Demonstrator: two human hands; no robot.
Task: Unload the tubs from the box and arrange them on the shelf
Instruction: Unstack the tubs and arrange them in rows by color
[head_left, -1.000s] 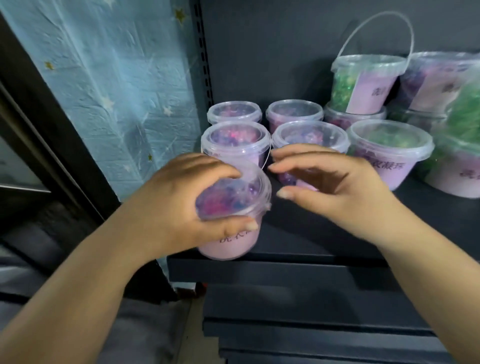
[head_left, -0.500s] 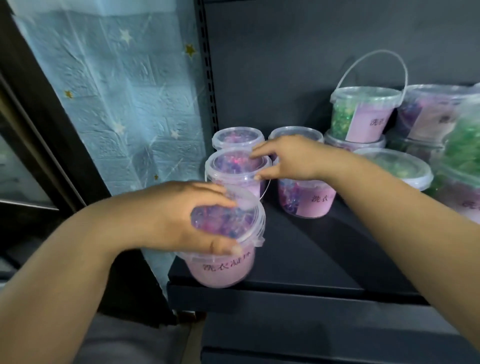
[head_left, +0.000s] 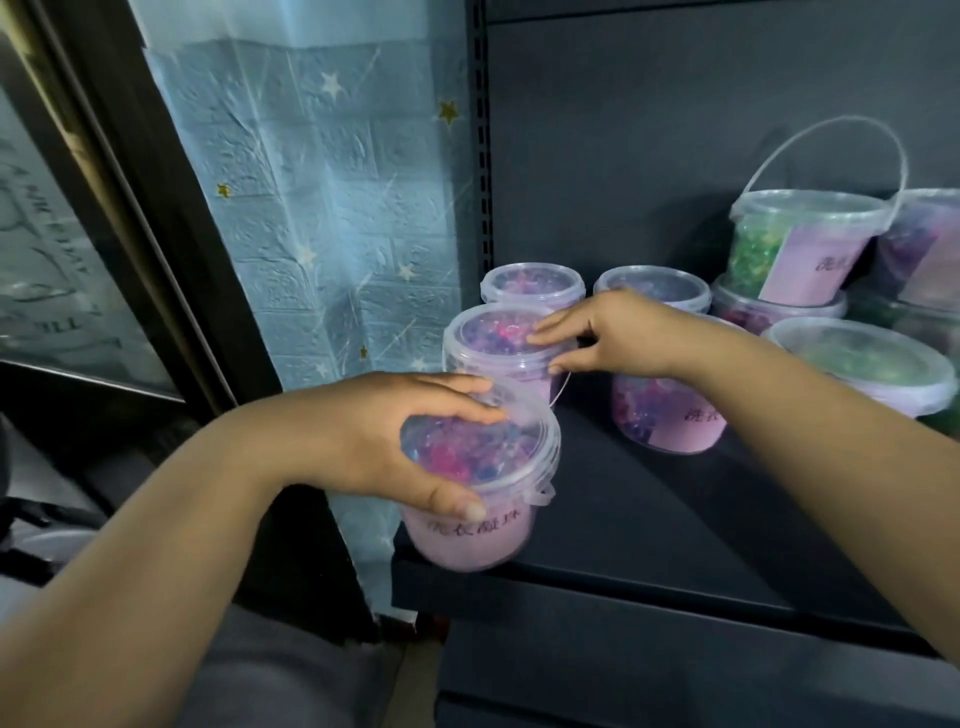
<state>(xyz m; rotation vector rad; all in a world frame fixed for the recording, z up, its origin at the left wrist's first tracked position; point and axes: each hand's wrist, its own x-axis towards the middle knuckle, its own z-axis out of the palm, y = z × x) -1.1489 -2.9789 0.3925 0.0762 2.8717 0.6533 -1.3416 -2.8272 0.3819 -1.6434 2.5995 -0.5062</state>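
Observation:
My left hand (head_left: 395, 441) grips a clear tub with a pink label and purple beads (head_left: 483, 499) from above, at the front left corner of the dark shelf (head_left: 649, 525). My right hand (head_left: 613, 338) reaches over the tub behind (head_left: 493, 343), fingers on its lid and thumb on its rim. Beneath that wrist stands a further pink-labelled tub (head_left: 670, 415). Two small tubs, one on the left (head_left: 530, 286) and one on the right (head_left: 654, 286), stand at the back. The box is out of view.
Larger tubs stand at the right: a green one with a raised handle (head_left: 800, 244) stacked on another, a wide green-filled tub (head_left: 867, 364) in front. A blue star-patterned wall (head_left: 322, 218) and perforated shelf upright (head_left: 483, 156) border the left.
My left hand has lowered its tub to the shelf's front left corner. My right hand has moved from the air beside that tub to the lid of the tub behind it.

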